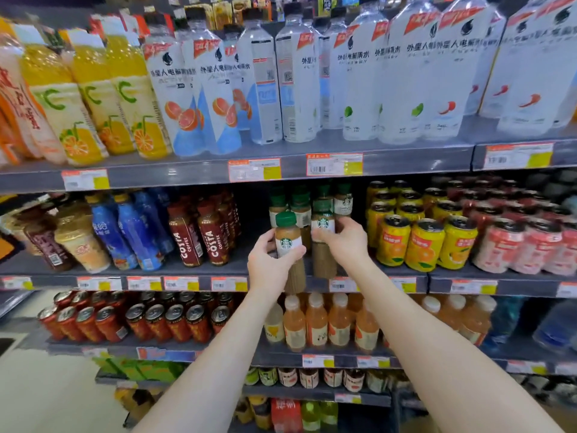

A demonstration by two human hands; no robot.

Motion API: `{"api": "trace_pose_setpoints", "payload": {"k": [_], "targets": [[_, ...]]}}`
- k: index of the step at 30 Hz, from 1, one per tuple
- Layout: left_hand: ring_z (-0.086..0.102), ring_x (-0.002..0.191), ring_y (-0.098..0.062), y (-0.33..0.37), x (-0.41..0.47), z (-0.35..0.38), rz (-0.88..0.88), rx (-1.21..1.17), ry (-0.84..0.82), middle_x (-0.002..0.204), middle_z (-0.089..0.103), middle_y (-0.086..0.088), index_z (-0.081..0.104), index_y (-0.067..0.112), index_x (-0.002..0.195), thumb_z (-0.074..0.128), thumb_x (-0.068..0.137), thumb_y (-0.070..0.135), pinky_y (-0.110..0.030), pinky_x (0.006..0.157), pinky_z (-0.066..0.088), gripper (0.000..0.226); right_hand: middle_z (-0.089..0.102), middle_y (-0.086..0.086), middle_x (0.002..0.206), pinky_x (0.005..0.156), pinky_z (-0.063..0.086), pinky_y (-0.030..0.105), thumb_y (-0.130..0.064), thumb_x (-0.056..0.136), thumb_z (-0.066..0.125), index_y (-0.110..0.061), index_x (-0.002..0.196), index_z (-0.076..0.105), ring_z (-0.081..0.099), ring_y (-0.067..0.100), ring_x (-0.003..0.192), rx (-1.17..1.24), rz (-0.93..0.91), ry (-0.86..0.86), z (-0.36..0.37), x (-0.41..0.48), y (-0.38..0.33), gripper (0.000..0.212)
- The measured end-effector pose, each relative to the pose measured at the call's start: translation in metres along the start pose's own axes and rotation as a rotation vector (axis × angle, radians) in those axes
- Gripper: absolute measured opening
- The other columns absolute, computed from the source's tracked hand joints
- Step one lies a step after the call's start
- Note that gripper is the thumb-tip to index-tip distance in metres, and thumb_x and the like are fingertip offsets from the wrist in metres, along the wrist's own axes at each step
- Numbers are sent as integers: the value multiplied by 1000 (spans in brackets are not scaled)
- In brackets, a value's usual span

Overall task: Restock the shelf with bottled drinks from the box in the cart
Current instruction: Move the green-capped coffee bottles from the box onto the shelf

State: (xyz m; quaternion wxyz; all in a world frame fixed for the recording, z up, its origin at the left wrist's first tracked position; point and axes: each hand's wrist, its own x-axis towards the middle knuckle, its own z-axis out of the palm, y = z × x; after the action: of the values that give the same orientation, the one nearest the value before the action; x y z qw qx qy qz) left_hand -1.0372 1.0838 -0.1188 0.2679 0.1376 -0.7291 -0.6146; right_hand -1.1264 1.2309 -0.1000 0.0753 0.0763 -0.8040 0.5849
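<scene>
The left hand (268,264) grips a green-capped coffee bottle (288,242), fingers curled round its label, at the front edge of the middle shelf (62,282). Just beside it, the right hand (346,242) clasps a second coffee bottle (324,260) that stands upright on the shelf. More such bottles (299,207) stand behind both hands. Costa bottles (215,242) are beyond the left hand, yellow cans (424,245) beyond the right.
</scene>
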Motion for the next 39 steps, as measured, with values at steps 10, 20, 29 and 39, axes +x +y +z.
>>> {"api": "trace_pose_setpoints", "payload": {"k": [10, 20, 29, 39], "targets": [[73, 94, -7, -7, 30, 12, -22, -44, -6, 106, 74, 8, 68, 25, 122, 93, 73, 21, -27, 79, 61, 56, 70, 4, 120, 89, 52, 29, -21, 78, 87, -15, 128, 57, 67, 20, 110, 3, -42, 64, 20, 29, 24, 59], [72, 95, -5, -7, 48, 22, -40, -24, -103, 105, 76, 8, 68, 27, 119, 94, 72, 25, -20, 76, 57, 53, 70, 8, 123, 91, 52, 31, -25, 82, 85, -13, 136, 53, 66, 24, 112, -32, -40, 79, 30, 45, 29, 64], [71, 97, -6, -11, 57, 26, -84, -74, -162, 106, 74, 6, 60, 23, 123, 96, 67, 20, -19, 74, 54, 68, 68, 7, 123, 94, 53, 35, -15, 85, 78, -15, 132, 59, 64, 25, 116, -22, -22, 162, 38, 41, 32, 51], [68, 104, -7, -9, 59, 71, -69, -78, -228, 109, 73, 8, 66, 30, 111, 96, 67, 16, -30, 92, 56, 55, 63, -8, 128, 93, 53, 25, -7, 83, 69, -23, 142, 52, 61, 7, 113, 2, -45, -115, 5, 4, 55, 64]]}}
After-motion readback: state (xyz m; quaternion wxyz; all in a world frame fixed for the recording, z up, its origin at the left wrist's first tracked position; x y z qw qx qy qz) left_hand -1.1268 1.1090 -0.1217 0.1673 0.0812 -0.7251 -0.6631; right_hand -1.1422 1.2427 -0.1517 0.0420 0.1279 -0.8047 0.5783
